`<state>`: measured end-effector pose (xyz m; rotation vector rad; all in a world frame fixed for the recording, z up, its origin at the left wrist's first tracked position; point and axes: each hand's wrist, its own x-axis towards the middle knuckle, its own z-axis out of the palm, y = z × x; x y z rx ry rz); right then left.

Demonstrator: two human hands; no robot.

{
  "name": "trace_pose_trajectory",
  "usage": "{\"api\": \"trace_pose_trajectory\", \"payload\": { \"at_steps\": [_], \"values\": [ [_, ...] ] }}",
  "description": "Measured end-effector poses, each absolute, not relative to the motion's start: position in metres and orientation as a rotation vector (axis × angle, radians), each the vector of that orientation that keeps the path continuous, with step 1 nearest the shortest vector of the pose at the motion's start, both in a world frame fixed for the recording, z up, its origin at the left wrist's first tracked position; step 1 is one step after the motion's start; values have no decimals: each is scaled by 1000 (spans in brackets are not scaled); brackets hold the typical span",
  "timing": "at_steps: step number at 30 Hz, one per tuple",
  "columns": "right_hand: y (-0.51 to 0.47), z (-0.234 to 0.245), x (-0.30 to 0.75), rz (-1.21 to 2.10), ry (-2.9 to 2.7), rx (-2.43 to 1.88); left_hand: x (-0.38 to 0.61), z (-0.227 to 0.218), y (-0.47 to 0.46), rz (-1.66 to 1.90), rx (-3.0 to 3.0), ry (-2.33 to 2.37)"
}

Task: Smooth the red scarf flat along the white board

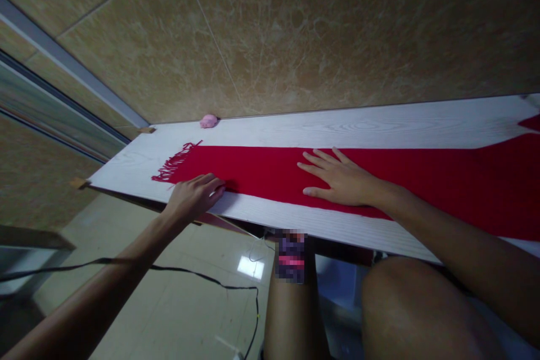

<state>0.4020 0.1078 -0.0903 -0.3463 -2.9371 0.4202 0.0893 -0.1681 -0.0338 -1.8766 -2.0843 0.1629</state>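
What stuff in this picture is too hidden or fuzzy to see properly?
All in the head view:
Red cloth: its right end is cut off by the picture's edge.
Right hand: it hides the cloth beneath its palm.
Left hand: its curled fingers hide whether they pinch the cloth.
Pink lump: too small and blurred to name.
Blue thing: partly hidden by the legs.

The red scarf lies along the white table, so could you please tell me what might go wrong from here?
The scarf lies near the front edge of the table and might slip over. The right hand is spread over it; dragging could cause wrinkles. The fringe lies loose and might tangle.
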Motion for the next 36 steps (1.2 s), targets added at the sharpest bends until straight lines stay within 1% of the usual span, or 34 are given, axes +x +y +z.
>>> {"api": "trace_pose_trajectory", "payload": {
  "at_steps": [5,12,31,36],
  "values": [
    [107,-89,402,421,-2947,-353,85,-34,-175,130,-1881,-2035],
    [107,-88,402,431,-2942,-367,77,-40,-185,-8,-1856,-2064],
    [105,-85,401,407,-2953,-341,62,-46,-189,-181,-1964,-2035],
    [105,-85,401,415,-2966,-334,67,-47,-186,-195,-1974,-1902]
  ]
}}
